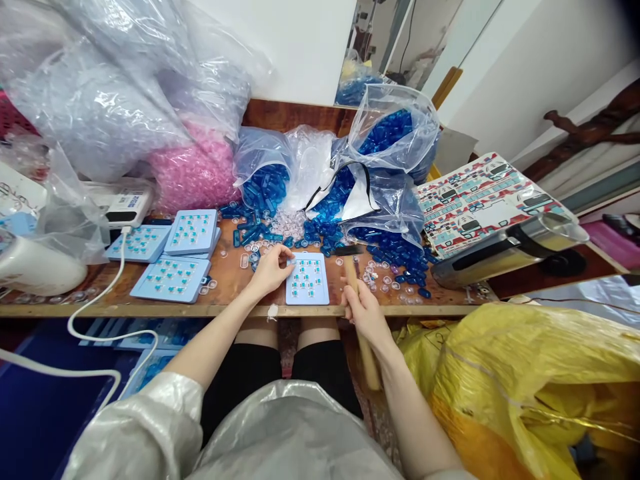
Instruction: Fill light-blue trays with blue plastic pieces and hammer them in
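A light blue plastic panel with rows of small turquoise pieces lies flat on the bench in front of me. At its upper left corner is my left hand, thumb and fingers closed together; whatever they pinch is too small to tell. My right hand is wrapped round the wooden handle of a hammer, just right of the panel. The dark hammer head sits low over the bench, beyond the panel's right corner. Clear small plastic pieces and translucent blue pieces lie scattered nearby.
More panels are piled at the left beside a white cable. Open bags of blue pieces line the back, near a pink-filled bag. On the right are a metal jug, a patterned box and a yellow sack.
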### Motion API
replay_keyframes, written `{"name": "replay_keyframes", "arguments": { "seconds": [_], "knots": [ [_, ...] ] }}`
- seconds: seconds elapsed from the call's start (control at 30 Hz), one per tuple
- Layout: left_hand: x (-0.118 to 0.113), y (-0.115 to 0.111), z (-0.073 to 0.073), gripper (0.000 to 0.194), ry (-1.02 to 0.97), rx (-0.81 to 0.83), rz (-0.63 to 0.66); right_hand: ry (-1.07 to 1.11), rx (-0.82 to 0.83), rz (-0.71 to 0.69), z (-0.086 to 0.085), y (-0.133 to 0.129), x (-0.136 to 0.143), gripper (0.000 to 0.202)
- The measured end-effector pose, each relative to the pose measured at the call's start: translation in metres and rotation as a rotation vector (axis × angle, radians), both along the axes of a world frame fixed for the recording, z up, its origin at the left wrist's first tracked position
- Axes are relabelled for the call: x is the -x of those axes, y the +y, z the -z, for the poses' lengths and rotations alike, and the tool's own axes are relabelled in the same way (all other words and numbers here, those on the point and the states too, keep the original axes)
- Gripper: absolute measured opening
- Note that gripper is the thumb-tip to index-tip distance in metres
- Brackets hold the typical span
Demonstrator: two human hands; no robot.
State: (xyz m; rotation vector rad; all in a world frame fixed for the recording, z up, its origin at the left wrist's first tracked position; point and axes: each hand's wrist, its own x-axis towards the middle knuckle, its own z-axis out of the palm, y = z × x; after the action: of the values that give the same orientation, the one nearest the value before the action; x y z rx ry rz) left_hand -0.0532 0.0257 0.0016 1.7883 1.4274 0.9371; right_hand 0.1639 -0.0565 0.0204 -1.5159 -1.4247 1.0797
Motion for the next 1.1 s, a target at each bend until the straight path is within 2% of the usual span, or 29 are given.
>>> {"name": "replay_keyframes", "arguments": {
  "seconds": [0.1, 0.2, 0.3, 0.43, 0.53, 0.6, 0.7, 0.8, 0.87, 0.93, 1.1],
  "knots": [
    [0.003, 0.005, 0.001, 0.022, -0.039, 0.007, 0.056, -0.395, -0.140, -0.191, -0.026, 0.007, 0.010, 0.032],
    [0.002, 0.011, 0.003, 0.028, -0.111, 0.014, 0.113, -0.598, -0.169, -0.217, -0.042, 0.013, 0.030, 0.035],
    [0.002, 0.015, 0.006, 0.030, -0.149, 0.034, 0.142, -0.721, -0.198, -0.152, -0.042, 0.015, 0.045, 0.039],
    [0.004, 0.015, 0.009, 0.035, -0.155, 0.029, 0.150, -0.900, -0.113, -0.157, -0.036, 0.016, 0.047, 0.039],
    [0.007, 0.019, 0.010, 0.045, -0.149, 0.030, 0.178, -0.830, -0.178, -0.131, -0.033, 0.015, 0.039, 0.039],
    [0.009, 0.028, 0.008, 0.046, -0.088, -0.021, 0.141, -0.744, -0.234, -0.076, -0.031, 0.014, 0.032, 0.040],
    [0.010, 0.051, 0.001, 0.043, 0.198, -0.206, 0.054, -0.666, -0.248, -0.039, -0.027, 0.011, 0.025, 0.041],
    [0.006, 0.075, -0.005, 0.035, 0.580, -0.322, 0.136, -0.616, -0.248, -0.048, -0.024, 0.008, 0.021, 0.042],
    [0.003, 0.085, -0.007, 0.030, 0.736, -0.330, 0.188, -0.589, -0.251, -0.038, -0.022, 0.006, 0.018, 0.042],
    [0.002, 0.090, -0.007, 0.027, 0.789, -0.333, 0.189, -0.571, -0.242, -0.019, -0.020, 0.005, 0.014, 0.041],
    [0.007, 0.087, -0.006, 0.029, 0.758, -0.327, 0.103, -0.531, -0.184, -0.019, -0.018, 0.002, 0.008, 0.040]
  ]
}}
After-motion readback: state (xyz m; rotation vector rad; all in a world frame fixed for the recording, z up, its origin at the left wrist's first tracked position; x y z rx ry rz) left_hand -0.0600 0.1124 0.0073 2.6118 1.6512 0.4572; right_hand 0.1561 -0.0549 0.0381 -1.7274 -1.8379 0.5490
